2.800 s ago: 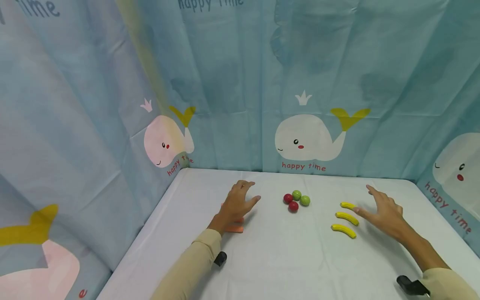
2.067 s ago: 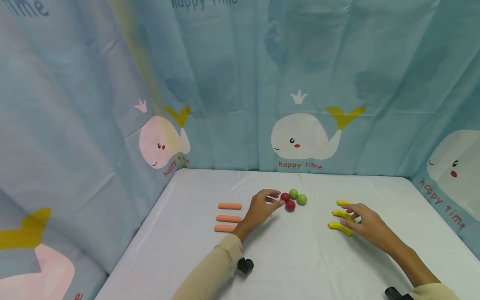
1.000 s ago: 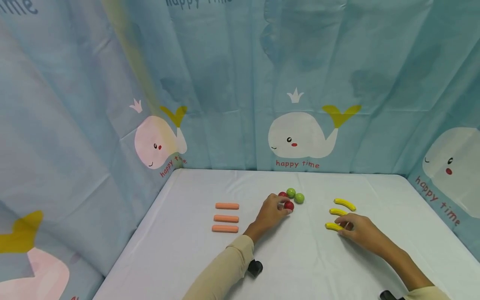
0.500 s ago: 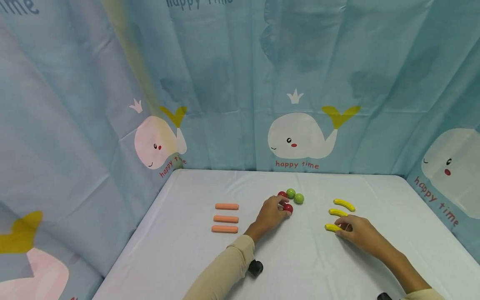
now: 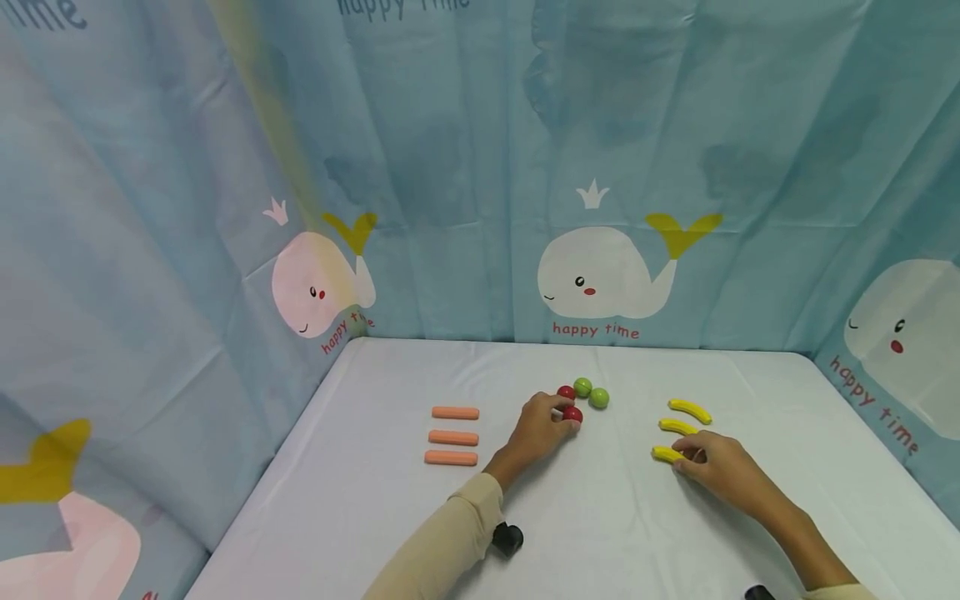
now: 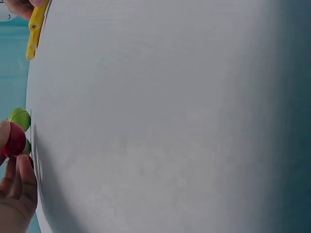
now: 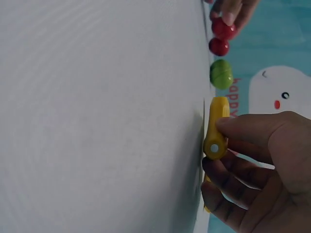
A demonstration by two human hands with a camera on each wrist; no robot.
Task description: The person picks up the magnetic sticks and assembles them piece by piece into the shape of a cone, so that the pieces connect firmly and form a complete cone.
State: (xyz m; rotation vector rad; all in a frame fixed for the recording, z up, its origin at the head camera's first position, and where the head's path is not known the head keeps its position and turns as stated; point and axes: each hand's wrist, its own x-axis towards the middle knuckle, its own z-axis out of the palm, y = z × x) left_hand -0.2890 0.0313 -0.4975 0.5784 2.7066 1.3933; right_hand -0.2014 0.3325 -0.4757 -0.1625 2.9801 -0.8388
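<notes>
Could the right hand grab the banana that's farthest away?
Probably yes, once it lets go: the right hand pinches the nearest banana, but nothing covers the farthest banana.

Place: a curtained-off booth [image 5: 165,225]; home, studio or lab beyond, we cannot tell. Evidence we list: blue fabric hangings [image 5: 465,167] on three sides, printed with crowned whales [image 5: 600,279] and "happy time" lettering [image 5: 596,331]; one worktop [image 5: 330,508] under white cloth, set between them.

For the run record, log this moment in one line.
left hand: pinches nearer red ball | right hand: pinches nearest yellow banana | orange sticks: three, untouched
</notes>
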